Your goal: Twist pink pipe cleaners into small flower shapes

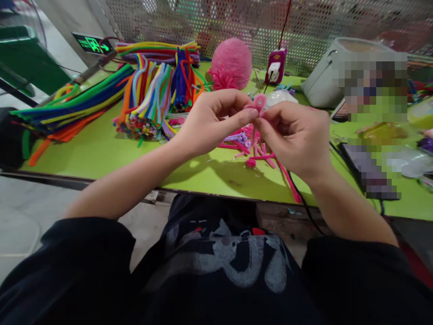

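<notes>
Our dark printed shirt (223,280) faces the green table (101,155), where our left hand (209,121) and right hand (299,137) together pinch a looped pink stem (260,101) above scattered pink scraps (251,163); its crossing seems hidden by our grip. Should either pinch slacken, we could lose the loop's shape. Farther back, coloured stem bundles (149,97) lie left of a pink ball (232,56), before a perforated metal screen (162,22).

1 left hand (216,116) & 1 right hand (299,137) — 2 tot. 1 looped pink stem (261,107). 1 table (101,155); approx. 4 bundles of coloured stems (157,85); 1 pink ball (231,58); 1 purple socket (280,57) w/ 1 white plug (274,72); 1 grey bin (320,81); 1 exit sign (92,44). Loose pink stems (267,157) — several, overlapping, exact no. unclear.
</notes>
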A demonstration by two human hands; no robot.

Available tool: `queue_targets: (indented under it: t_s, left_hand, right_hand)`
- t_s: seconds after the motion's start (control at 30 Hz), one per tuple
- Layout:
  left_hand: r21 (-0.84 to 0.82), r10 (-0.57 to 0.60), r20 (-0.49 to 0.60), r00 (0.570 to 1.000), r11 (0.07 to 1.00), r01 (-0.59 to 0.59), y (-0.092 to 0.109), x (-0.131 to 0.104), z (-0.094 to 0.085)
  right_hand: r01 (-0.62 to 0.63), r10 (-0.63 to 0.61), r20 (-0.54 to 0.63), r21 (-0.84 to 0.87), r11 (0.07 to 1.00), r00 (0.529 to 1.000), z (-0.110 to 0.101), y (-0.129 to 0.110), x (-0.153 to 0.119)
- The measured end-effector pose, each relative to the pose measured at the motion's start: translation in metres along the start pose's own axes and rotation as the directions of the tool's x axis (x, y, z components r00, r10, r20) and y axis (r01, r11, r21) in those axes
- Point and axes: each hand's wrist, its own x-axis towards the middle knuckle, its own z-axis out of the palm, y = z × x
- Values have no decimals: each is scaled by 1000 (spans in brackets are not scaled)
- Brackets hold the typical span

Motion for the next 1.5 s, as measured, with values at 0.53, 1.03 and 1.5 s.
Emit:
queue_targets:
  t_s: [0.53,1.03,1.5]
  left_hand:
    - [409,146,36,989,901,-148,-3,-8,-1]
    - [415,168,78,983,891,-185,-10,-9,-1]
    - [709,379,221,898,570,-415,-7,-10,-5]
  right_hand:
    - [171,-155,91,-217,961,984,-20,14,11]
    - [-467,375,284,436,770,883,-18,16,24]
    - [-463,389,262,625,629,883,2,16,18]
